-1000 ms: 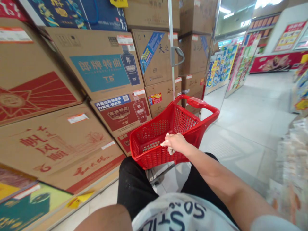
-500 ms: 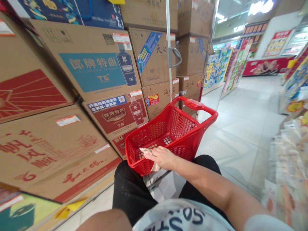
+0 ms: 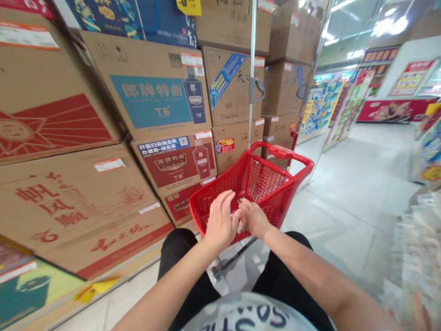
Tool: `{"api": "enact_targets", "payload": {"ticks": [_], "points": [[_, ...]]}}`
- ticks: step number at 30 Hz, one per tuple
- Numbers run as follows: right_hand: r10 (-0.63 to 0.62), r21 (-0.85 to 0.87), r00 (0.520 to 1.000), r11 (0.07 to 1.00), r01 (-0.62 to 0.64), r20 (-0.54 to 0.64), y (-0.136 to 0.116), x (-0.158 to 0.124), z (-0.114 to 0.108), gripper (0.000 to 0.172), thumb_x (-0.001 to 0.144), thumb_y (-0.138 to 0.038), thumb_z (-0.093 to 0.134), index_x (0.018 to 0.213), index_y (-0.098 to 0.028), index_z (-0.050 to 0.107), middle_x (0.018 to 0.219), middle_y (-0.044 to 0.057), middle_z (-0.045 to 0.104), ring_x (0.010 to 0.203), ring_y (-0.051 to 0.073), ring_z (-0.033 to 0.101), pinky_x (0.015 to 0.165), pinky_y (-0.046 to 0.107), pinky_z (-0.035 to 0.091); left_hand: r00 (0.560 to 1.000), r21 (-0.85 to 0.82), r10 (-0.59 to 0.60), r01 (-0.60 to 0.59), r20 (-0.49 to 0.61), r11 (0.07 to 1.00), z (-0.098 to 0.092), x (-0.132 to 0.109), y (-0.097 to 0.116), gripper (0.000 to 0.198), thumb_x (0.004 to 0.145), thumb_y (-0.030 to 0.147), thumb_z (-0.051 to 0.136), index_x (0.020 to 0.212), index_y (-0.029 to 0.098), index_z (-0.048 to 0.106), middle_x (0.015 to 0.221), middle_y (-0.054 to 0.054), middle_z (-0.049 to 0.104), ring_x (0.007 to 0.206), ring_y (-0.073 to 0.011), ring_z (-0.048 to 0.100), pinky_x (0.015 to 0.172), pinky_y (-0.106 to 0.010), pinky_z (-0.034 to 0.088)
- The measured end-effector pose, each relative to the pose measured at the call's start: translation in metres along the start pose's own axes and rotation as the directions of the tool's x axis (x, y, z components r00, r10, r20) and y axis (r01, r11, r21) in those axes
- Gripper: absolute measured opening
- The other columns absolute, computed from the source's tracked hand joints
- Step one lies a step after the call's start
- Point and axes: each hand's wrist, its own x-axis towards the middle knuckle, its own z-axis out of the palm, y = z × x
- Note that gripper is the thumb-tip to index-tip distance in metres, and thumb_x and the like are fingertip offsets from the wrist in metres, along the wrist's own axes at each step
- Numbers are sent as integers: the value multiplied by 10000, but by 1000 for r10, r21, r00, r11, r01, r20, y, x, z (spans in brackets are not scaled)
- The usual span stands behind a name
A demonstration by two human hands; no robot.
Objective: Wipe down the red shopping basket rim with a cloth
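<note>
Head view: left hand [image 3: 218,220] and right hand [image 3: 253,217] close together at the red cart [image 3: 263,177]

Both hands appear over the near side of the cart's basket, and whether one of them touches the rim, I cannot tell. The right hand is bent, with its fingers curled and closed around a pale crumpled piece [image 3: 241,226], of which only small parts are visible between the two hands. It looks soft like cloth, but its exact kind is not clear. The left hand is spread flat, its long fingers stretched forward and side by side, the thumb pointing towards the right hand. The thumb is very near to the pale piece; contact between them is hard to judge.

The cart is located between the person's knees, in black trousers [image 3: 179,250], and a wall of stacked cartons. One carton with a blue panel [image 3: 148,101] sits on top of a carton with a dark red panel [image 3: 175,165]. Behind the cart, a metal pole [image 3: 253,46] rises upright, carrying a grey handle [image 3: 258,89]. To the right, the pale tiled floor [image 3: 347,184] extends towards shelves with colourful packages [image 3: 320,108]. At the right edge, pale packed goods [image 3: 418,243] are blurred.
</note>
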Motion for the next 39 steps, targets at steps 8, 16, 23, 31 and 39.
{"api": "enact_targets", "payload": {"ticks": [8,16,23,31,39], "points": [[-209,-1,978,978,209,10,46,-11,-7,259,813,-169,518,1060,-191,595,1065,64,599,1046,200,493,1044,408,279,810,247,-326,230,487,941,52,4,-1,573,959,469,126,1458,203,212,946,-124,705,833,-261,684,722,-370,505],[47,-41,998,998,-48,-34,54,-7,-19,188,818,-133,461,905,-188,618,890,55,599,883,197,497,909,361,360,872,304,-247,120,424,945,58,8,0,563,953,465,139,907,175,619,796,-119,695,769,-268,679,647,-347,493],[3,-65,991,998,-11,-133,57,-15,-17,434,815,-76,387,1196,-146,581,1209,111,583,1156,227,467,1016,415,346,899,324,-195,63,393,944,53,2,-16,593,952,477,132,886,174,638,786,-113,689,754,-239,667,633,-309,462],[-112,-94,993,989,109,-21,40,-14,-2,594,847,-73,407,1428,-165,319,1426,75,423,1353,207,303,1098,422,285,906,298,-151,28,397,954,55,12,-42,609,963,453,112,887,175,648,827,-99,700,787,-213,664,674,-296,454],[-119,-82,991,990,114,-61,35,-20,5,600,844,-65,399,1429,-172,320,1419,78,432,1352,192,307,1106,417,280,917,288,-130,17,377,957,56,9,-44,617,965,445,116,876,165,658,817,-107,694,777,-203,655,696,-296,445]]}}
